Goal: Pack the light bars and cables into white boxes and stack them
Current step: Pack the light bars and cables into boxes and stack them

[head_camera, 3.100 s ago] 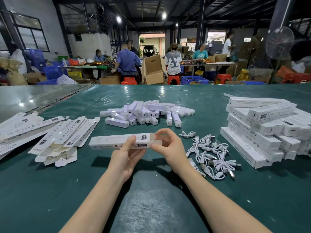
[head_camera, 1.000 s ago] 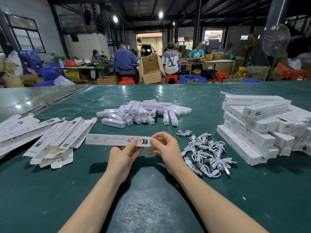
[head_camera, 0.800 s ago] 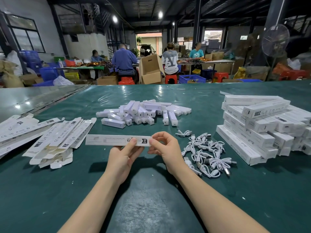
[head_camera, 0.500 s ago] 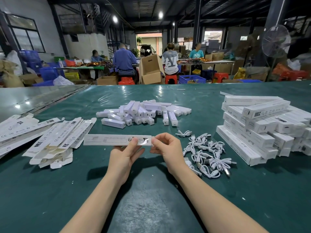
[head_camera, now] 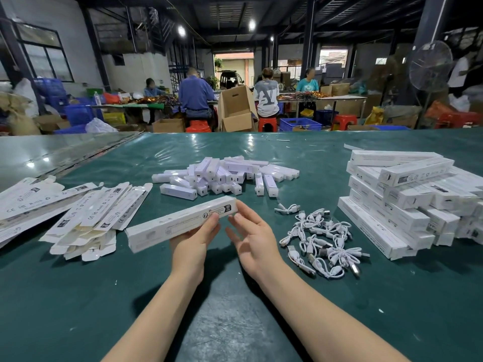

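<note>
A long white box (head_camera: pixel 162 226), closed at both ends, is gripped from below by my left hand (head_camera: pixel 194 237) above the green table (head_camera: pixel 78 296). It slants from lower left to upper right. My right hand (head_camera: pixel 252 237) hovers just right of the box's right end, fingers relaxed and apart from it. A pile of white light bars (head_camera: pixel 222 176) lies beyond the box. Coiled white cables (head_camera: pixel 321 236) lie to the right of my right hand. Packed white boxes (head_camera: pixel 413 202) are stacked at the far right.
Flat unfolded box blanks (head_camera: pixel 88 218) lie in heaps at the left. Beyond the table's far edge stand cardboard cartons (head_camera: pixel 236 111), blue crates and red stools, with several people seated at other tables. A standing fan (head_camera: pixel 430 65) is at the back right.
My right hand has let go of the box's right end and opened. The box, level before, now tilts with its right end raised, held by my left hand alone.
</note>
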### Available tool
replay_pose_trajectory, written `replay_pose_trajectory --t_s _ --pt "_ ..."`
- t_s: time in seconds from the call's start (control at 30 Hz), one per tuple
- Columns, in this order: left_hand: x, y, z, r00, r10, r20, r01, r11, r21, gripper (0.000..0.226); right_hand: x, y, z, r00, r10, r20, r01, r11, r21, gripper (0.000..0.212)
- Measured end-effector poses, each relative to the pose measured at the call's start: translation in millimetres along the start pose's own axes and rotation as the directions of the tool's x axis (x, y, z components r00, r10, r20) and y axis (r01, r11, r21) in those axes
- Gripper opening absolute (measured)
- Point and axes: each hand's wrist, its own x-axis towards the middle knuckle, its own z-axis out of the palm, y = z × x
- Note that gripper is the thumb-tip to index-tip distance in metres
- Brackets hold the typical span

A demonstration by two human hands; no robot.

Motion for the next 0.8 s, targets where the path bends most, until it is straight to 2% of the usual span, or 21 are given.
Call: replay_pose_trajectory --t_s 0.1,0.33,0.43,0.5,0.57,0.6,0.67,0.8 --pt "1.4 0.4 0.6 0.997 -0.035 -0.063 0.029 0.996 -0.084 0.017 -2.3 5.6 4.4 0.994 0.079 0.072 -0.089 0.983 0.161 0.037" --pt "-0.9 -0.9 2.7 0.993 -0.101 -0.054 0.093 0.987 -0.131 0.013 0.2 5.2 4.7 0.989 0.111 0.099 -0.131 0.965 0.226 0.029" --pt "-1.5 0.0 5.9 0.991 -0.127 -0.046 0.118 0.982 -0.15 0.012 -1.1 5.4 6.8 0.986 0.064 0.156 -0.084 0.989 0.12 0.03" --pt "-1.4 2.1 5.9 0.992 -0.109 -0.065 0.098 0.982 -0.158 0.012 -1.7 6.9 6.6 0.979 0.013 0.201 0.005 0.996 -0.09 0.033" --pt "-1.1 4.4 4.7 0.992 -0.091 -0.085 0.076 0.983 -0.164 0.012 -2.7 10.1 5.0 0.971 -0.03 0.235 0.107 0.94 -0.324 0.04" --pt "-1.2 5.4 4.4 0.992 -0.089 -0.088 0.074 0.983 -0.167 0.012 -2.3 11.7 4.0 0.968 -0.043 0.248 0.139 0.913 -0.383 0.045" --pt "-1.1 6.4 5.0 0.99 -0.108 -0.091 0.091 0.98 -0.18 0.012 -1.7 13.5 3.2 0.963 -0.049 0.266 0.155 0.905 -0.397 0.049" --pt "-3.0 5.4 6.5 0.987 -0.139 -0.074 0.124 0.976 -0.178 0.01 -0.9 14.2 4.0 0.948 -0.043 0.316 0.148 0.937 -0.317 0.045"
